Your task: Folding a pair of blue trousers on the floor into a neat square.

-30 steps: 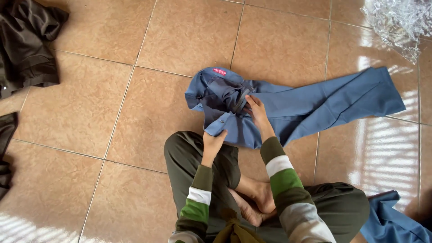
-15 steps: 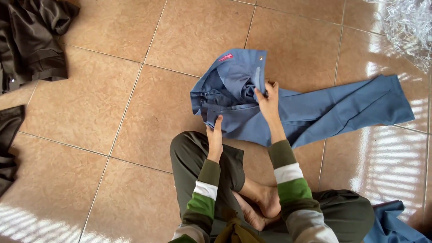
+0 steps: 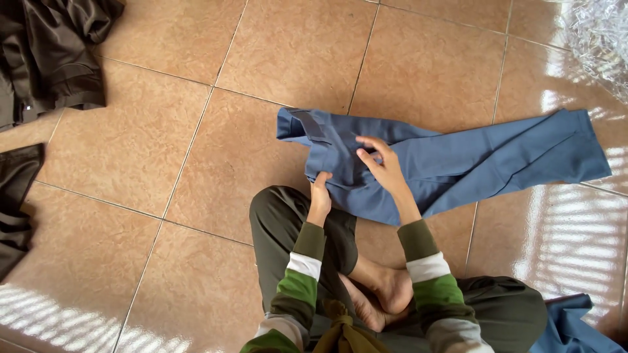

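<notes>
Underneath, tan floor tiles (image 3: 163, 150), blue trousers (image 3: 458, 163) flat.

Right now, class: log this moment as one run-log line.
left hand: grips blue trousers edge | right hand: flat on trousers | floor: tiled

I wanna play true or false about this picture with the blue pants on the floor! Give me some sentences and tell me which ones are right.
1. The blue trousers lie on a tiled floor. True.
2. The right hand rests on the trousers. True.
3. The left hand is up in the air, touching nothing. False: it grips the trousers' near edge.
4. The person wears shoes. False: the feet are bare.
5. Dark clothes lie at the upper left. True.
</notes>
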